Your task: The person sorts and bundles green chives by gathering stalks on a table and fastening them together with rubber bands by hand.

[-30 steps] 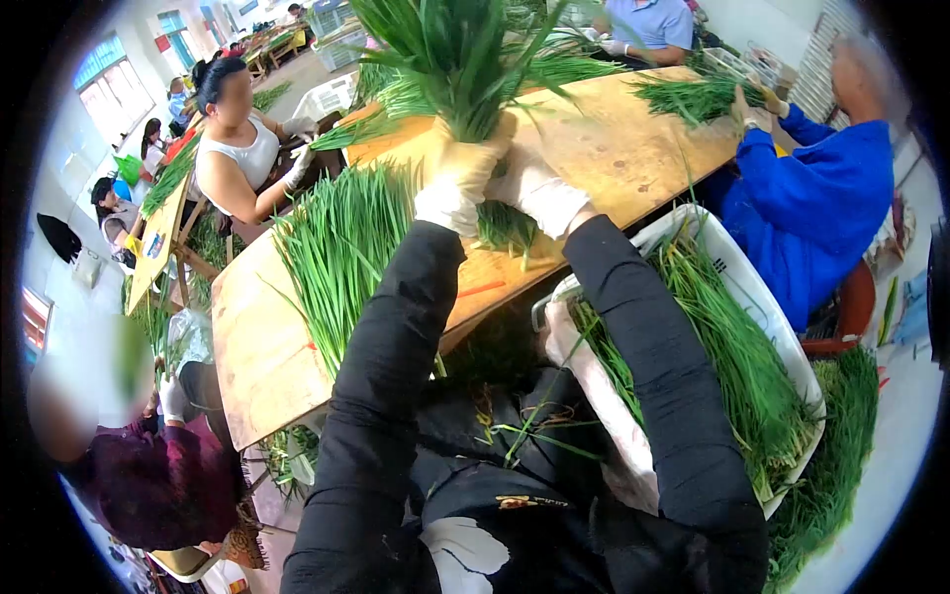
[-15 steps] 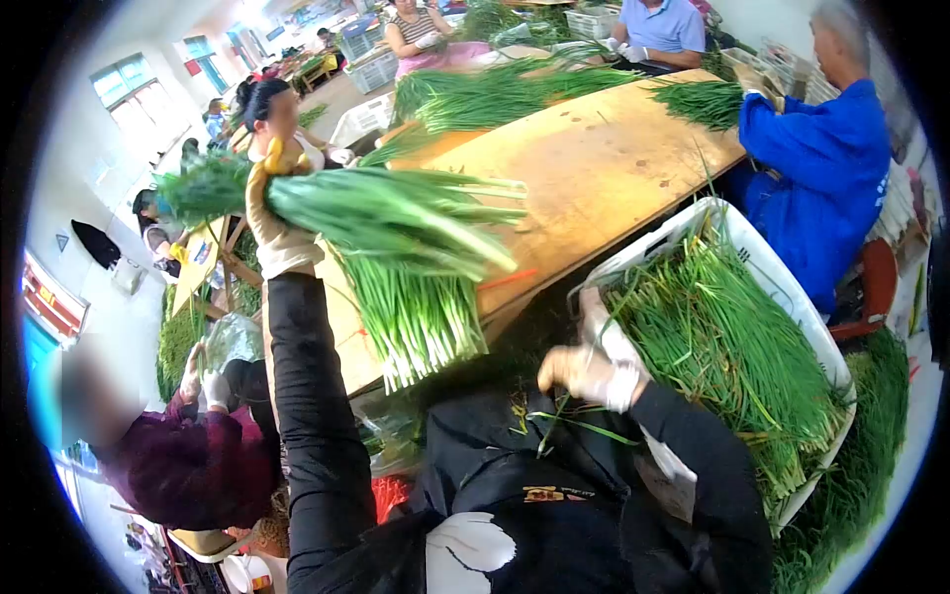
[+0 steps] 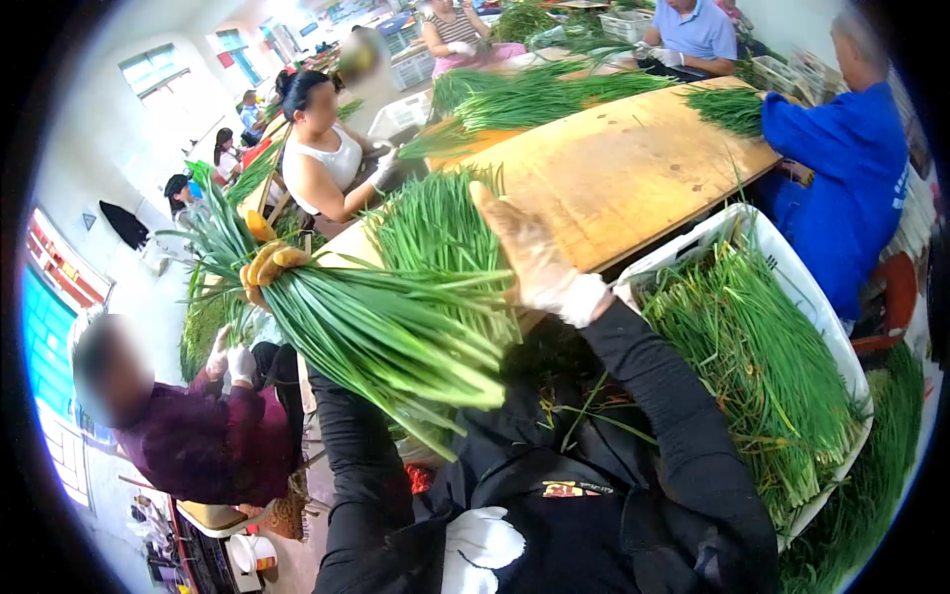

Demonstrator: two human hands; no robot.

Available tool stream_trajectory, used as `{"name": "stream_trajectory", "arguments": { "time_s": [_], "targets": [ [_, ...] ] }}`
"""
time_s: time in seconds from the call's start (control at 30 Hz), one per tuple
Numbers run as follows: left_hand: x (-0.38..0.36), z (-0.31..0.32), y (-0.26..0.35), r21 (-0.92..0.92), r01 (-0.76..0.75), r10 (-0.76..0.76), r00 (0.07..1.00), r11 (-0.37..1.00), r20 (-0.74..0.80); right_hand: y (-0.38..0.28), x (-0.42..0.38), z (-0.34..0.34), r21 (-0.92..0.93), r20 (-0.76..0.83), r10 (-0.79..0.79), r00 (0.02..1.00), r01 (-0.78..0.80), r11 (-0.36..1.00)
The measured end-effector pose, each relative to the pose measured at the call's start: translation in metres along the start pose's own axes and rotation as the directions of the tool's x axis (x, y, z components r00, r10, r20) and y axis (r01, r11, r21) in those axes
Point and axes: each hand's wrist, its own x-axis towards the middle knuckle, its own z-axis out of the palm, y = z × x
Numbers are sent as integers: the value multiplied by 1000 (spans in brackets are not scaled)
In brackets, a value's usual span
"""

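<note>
A bunch of garlic chives (image 3: 386, 322) is clasped in my gloved left hand (image 3: 269, 265), whose yellow-tipped fingers wrap round it near the leafy end. Its pale stems fan out to the right, in front of my body. My gloved right hand (image 3: 539, 259) is open beside the stem ends, palm turned toward the bunch and fingers stretched out. Behind the bunch, another pile of chives (image 3: 435, 220) lies on the wooden table (image 3: 633, 168), partly hidden by it.
A white crate (image 3: 863, 381) full of chives stands at my right, with more greens on the floor beyond it. A person in blue (image 3: 841, 188) works across the table's right end. A person in maroon (image 3: 213, 436) sits at my left. Others work behind the table.
My right hand has risen from my lap to the stem ends and opened. My left hand has lowered the bunch closer to my body. The view has shifted slightly.
</note>
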Motion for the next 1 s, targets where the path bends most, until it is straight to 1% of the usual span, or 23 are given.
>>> {"name": "stream_trajectory", "arguments": {
  "time_s": [0.07, 0.1, 0.13, 0.17, 0.2, 0.23, 0.27, 0.3, 0.33, 0.37, 0.4, 0.43, 0.5, 0.53, 0.6, 0.67, 0.7, 0.73, 0.77, 0.83, 0.87, 0.93, 1.0],
  "targets": [
    [-5, 3, 7, -23, 17, -17, 1000, 1000, 10, -17, 9, 4, 145, 176, 164, 971, -190, 971],
    [-7, 3, 10, -36, 25, -25, 1000, 999, 17, -15, 4, 12, 575, 338, 354, 872, -490, 655],
    [-9, 4, 13, -49, 37, -36, 999, 998, 22, -13, -4, 17, 759, 563, 397, 725, -643, 97],
    [-12, 7, 19, -49, 43, -41, 999, 998, 23, -28, -4, -3, 476, 587, 439, 681, -728, 494],
    [-15, 9, 23, -55, 48, -46, 999, 997, 26, -5, -26, 6, 294, 248, 27, 968, -102, 950],
    [-17, 11, 26, -59, 55, -53, 998, 997, 28, -21, -30, -15, 352, 434, 249, 866, -417, 838],
    [-20, 13, 28, -64, 63, -61, 998, 996, 27, -21, -43, -26, 199, 250, -23, 968, -28, 980],
    [-23, 14, 31, -68, 65, -64, 998, 996, 25, -47, -40, -54, 447, 583, 476, 659, -749, 490],
    [-26, 15, 33, -72, 68, -66, 998, 995, 23, -45, -56, -63, 485, 534, 454, 713, -698, 526],
    [-28, 16, 34, -76, 73, -71, 997, 994, 22, -47, -66, -79, 509, 557, 506, 659, -752, 418],
    [-30, 17, 35, -79, 75, -74, 997, 994, 20, -43, -84, -91, 477, 462, 441, 769, -635, 608],
    [-31, 18, 36, -84, 79, -78, 997, 993, 23, -50, -95, -104, 534, 472, 588, 658, -743, 403],
    [-34, 19, 37, -95, 84, -82, 996, 992, 20, -55, -129, -122, 421, 299, 629, 718, -691, 588],
    [-35, 20, 36, -101, 91, -89, 996, 991, 23, -50, -150, -130, 449, 446, 714, 539, -825, 343],
    [-38, 21, 35, -108, 99, -97, 995, 989, 20, -70, -144, -132, -153, 785, 619, 22, -962, 227],
    [-38, 22, 32, -114, 103, -101, 995, 988, 22, -80, -155, -119, -275, 880, 471, 57, -748, 604],
    [-39, 23, 29, -115, 106, -104, 994, 988, 25, -78, -150, -114, 79, 789, 444, 425, -786, 613],
    [-39, 23, 26, -117, 109, -107, 994, 987, 25, -79, -136, -111, 230, 681, 577, 451, -879, 417],
    [-39, 24, 24, -119, 111, -109, 994, 987, 24, -89, -106, -114, 352, 560, 536, 631, -768, 535],
    [-38, 26, 20, -126, 117, -114, 993, 985, 28, -87, -69, -93, 224, 370, 203, 906, -299, 927],
    [-37, 26, 19, -127, 118, -115, 993, 985, 29, -86, -50, -82, 86, 245, 19, 969, -42, 995],
    [-37, 27, 17, -130, 122, -119, 992, 984, 34, -100, -26, -48, 25, 162, -74, 984, 71, 997],
    [-37, 30, 17, -134, 129, -125, 991, 983, 38, -108, -15, -29, -211, 311, -27, 950, 96, 973]
  ]
}}
